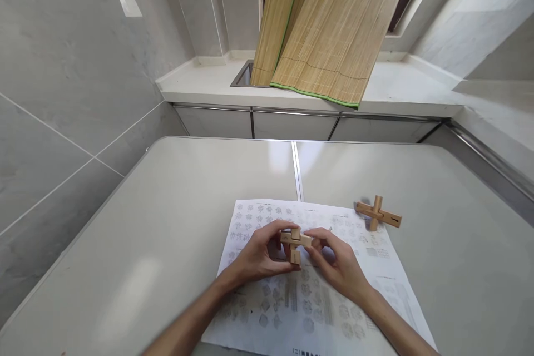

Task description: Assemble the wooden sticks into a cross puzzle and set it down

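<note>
Between my two hands is a small wooden interlocking puzzle of crossed light-wood bars, held above a printed sheet. My left hand grips it from the left, index finger at the top and thumb at the bottom of the upright bar. At its right end, the thumb and fingers of my right hand pinch the crosswise bar. Under both hands lies the white instruction sheet, covered with small printed diagrams. Another wooden cross-shaped puzzle piece rests at the sheet's upper right corner, touching neither hand.
The pale table has a metal seam running across it. Behind it stands a white counter with a sink. A bamboo mat hangs down over the counter. Grey tiled walls close in the sides.
</note>
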`<state>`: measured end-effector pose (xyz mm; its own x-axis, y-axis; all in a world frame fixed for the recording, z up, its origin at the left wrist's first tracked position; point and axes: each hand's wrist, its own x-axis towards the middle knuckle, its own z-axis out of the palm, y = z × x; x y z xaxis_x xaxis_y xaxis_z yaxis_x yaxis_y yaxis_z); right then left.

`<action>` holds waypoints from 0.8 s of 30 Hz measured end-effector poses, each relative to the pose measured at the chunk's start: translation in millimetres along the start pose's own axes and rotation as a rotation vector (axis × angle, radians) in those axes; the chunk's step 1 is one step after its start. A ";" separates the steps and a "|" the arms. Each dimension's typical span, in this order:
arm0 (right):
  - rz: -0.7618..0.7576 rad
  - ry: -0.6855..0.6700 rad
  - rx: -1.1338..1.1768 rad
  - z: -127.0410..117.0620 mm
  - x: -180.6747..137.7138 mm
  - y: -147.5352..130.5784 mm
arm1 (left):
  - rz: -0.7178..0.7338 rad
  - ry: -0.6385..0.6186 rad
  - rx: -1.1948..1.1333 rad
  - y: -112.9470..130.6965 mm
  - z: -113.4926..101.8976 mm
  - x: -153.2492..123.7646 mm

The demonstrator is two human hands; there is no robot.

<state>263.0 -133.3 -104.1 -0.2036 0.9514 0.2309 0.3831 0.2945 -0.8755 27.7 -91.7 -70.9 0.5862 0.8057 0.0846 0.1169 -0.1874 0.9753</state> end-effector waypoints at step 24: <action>0.129 -0.036 0.051 -4.6 3.2 -2.7 | -0.003 0.028 0.006 1.9 -0.1 -0.8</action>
<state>265.5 -130.7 -99.1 -0.1886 0.9769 0.1004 0.3617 0.1641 -0.9178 27.4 -92.6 -69.1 0.5632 0.8217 0.0876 0.1232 -0.1883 0.9744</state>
